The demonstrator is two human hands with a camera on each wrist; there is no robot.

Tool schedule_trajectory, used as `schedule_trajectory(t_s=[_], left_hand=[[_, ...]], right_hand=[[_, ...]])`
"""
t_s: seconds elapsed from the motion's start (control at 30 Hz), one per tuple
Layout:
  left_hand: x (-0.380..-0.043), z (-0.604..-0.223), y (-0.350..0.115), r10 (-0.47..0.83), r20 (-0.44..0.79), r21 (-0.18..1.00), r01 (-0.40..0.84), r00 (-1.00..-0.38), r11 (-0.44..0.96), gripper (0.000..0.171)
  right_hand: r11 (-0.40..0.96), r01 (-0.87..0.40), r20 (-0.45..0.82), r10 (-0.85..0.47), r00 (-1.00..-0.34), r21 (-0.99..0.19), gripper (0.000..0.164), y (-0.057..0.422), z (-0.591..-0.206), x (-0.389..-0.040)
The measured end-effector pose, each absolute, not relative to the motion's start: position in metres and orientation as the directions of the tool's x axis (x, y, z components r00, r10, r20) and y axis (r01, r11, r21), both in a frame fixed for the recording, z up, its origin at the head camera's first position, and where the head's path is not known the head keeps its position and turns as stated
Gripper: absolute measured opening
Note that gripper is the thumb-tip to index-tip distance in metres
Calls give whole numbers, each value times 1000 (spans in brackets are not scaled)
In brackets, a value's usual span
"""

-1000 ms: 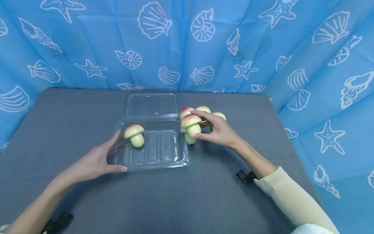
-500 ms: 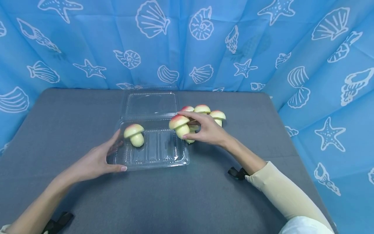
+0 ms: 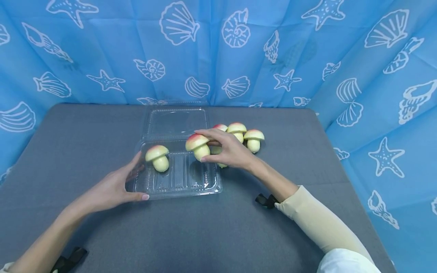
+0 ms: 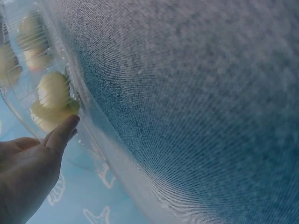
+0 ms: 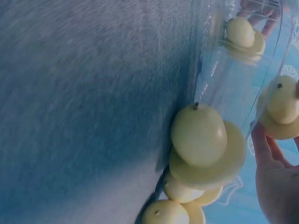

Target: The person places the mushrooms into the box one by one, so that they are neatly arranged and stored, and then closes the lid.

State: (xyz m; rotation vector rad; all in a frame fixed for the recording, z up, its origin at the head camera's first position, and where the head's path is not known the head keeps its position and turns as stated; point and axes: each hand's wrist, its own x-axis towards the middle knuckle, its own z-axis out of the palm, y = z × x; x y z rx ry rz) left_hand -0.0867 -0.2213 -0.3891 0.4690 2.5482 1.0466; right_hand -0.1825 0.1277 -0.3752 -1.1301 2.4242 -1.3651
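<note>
A toy mushroom with a yellow cap blushed red is pinched by my right hand, thumb on the stem. Both hover over the right part of an opened clear plastic clamshell box. The right wrist view shows the held mushroom from below, clear of the box. Inside the box, at its left, lies another mushroom. My left hand touches the box's left side, thumb along the front corner; its extended fingers meet the wall in the left wrist view.
Several more mushrooms stand right of the box, one partly hidden behind my right hand. The box's lid lies folded back towards the blue shell-print curtain. Grey cloth covers the table.
My right hand has carried the mushroom leftwards from the group to above the box, uncovering the rightmost mushrooms. My left hand and the box have stayed put.
</note>
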Motion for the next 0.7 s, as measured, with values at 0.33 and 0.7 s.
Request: schedule_trajectory(t_s=[0.33,0.7], left_hand=[[-87,-390,-221,417,-192,713,165,-889,681,128],[-86,-389,-221,420,-206,718,155,-884,678,127]], right_hand=[[352,-506,161,-674,-721,-788,77,113,-378,-183],[420,-437,61,-661,-748,-795,73,95,-380,-182]])
